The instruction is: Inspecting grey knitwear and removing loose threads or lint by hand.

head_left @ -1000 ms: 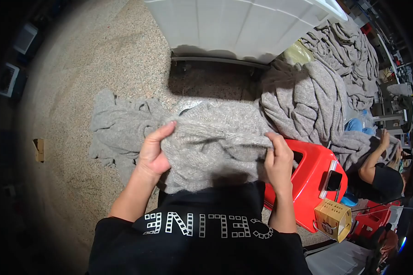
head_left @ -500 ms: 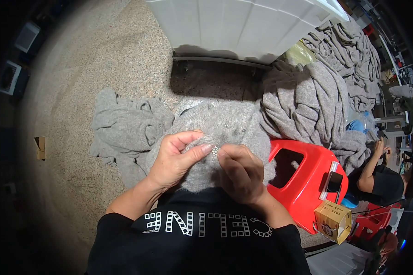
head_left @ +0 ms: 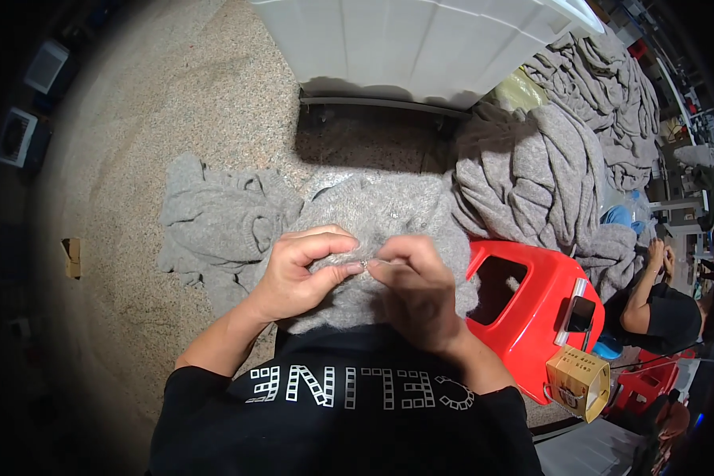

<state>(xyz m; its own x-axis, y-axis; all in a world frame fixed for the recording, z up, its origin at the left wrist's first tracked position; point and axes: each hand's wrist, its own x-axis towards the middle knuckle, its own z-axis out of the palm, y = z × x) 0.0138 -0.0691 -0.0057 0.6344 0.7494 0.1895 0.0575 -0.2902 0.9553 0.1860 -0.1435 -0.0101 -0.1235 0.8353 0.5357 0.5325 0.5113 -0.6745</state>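
A grey knitted garment (head_left: 381, 214) lies over my lap and spreads onto the floor in front of me. My left hand (head_left: 297, 274) pinches a bunched fold of it near its near edge. My right hand (head_left: 416, 282) meets the left one at the same fold, fingertips pinched together on the knit; a tiny metallic thing shows between the fingertips, too small to identify. Both hands sit close together just above my black top.
Another grey knit (head_left: 218, 226) lies on the speckled floor at left. A heap of grey knits (head_left: 547, 166) is piled at right, behind a red plastic stool (head_left: 531, 317) with a phone and a small cardboard box (head_left: 579, 381). A white cabinet (head_left: 420, 47) stands ahead. Another person (head_left: 658, 305) sits far right.
A second ago my hands held the garment spread wide apart. They have come together at the middle and now pinch one spot on the knit.
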